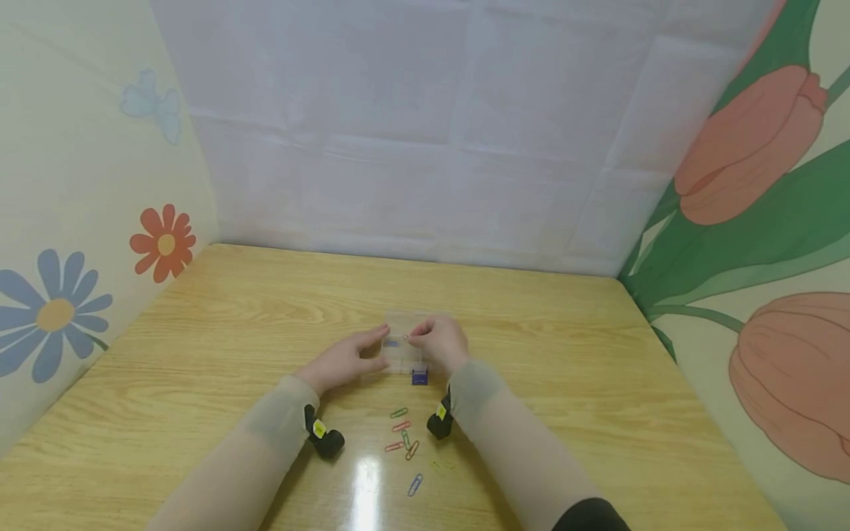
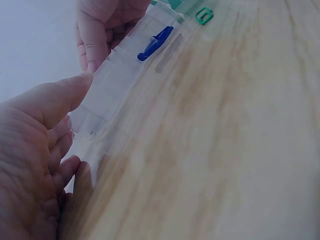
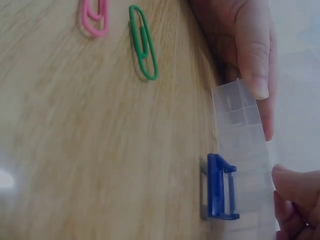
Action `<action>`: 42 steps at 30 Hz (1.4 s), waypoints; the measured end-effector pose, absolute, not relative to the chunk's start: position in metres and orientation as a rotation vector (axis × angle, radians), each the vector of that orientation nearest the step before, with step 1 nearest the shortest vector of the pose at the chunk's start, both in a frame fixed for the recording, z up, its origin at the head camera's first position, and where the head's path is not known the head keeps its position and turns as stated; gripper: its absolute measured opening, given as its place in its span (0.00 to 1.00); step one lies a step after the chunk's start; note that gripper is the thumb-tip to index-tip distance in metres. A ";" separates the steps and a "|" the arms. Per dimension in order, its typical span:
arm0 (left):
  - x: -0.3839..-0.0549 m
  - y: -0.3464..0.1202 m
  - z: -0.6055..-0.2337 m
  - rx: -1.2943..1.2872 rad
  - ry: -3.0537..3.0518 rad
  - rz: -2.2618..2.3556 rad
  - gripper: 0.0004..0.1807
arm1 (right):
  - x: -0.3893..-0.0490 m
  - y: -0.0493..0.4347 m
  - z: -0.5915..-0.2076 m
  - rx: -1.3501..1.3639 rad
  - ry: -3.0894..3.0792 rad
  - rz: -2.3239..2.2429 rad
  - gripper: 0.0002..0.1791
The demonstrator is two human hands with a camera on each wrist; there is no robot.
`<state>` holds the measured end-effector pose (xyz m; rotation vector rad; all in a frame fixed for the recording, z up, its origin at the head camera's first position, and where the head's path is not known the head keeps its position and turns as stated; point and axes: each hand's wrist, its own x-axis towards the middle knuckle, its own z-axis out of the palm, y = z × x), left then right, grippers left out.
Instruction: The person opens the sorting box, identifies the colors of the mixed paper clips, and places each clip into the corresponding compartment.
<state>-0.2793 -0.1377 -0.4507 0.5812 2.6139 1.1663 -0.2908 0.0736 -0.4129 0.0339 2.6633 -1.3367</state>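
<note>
A clear plastic compartment box point(image 1: 401, 364) with a blue latch point(image 3: 216, 187) lies on the table, its lid raised at the back. At its left end my left hand point(image 1: 341, 361) holds the box, thumb on the near side and fingers around the end. My right hand point(image 1: 441, 343) is over the box from the right, thumb and fingertips together on a small pinkish thing, mostly hidden by the fingers. Inside a left compartment shows a small blue piece point(image 1: 392, 343).
Toward me on the wooden table point(image 1: 564, 354) lie several loose paper clips: a green paper clip point(image 3: 143, 42), a pink paper clip point(image 3: 95, 17), an orange paper clip point(image 1: 412, 450), a blue paper clip point(image 1: 415, 484) and yellow paper clips point(image 1: 443, 464). A white cloth point(image 1: 412, 147) hangs behind.
</note>
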 end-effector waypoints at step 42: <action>-0.281 -0.138 -0.451 0.594 2.616 1.177 0.41 | -0.242 0.099 -0.399 -0.297 2.446 -1.412 0.06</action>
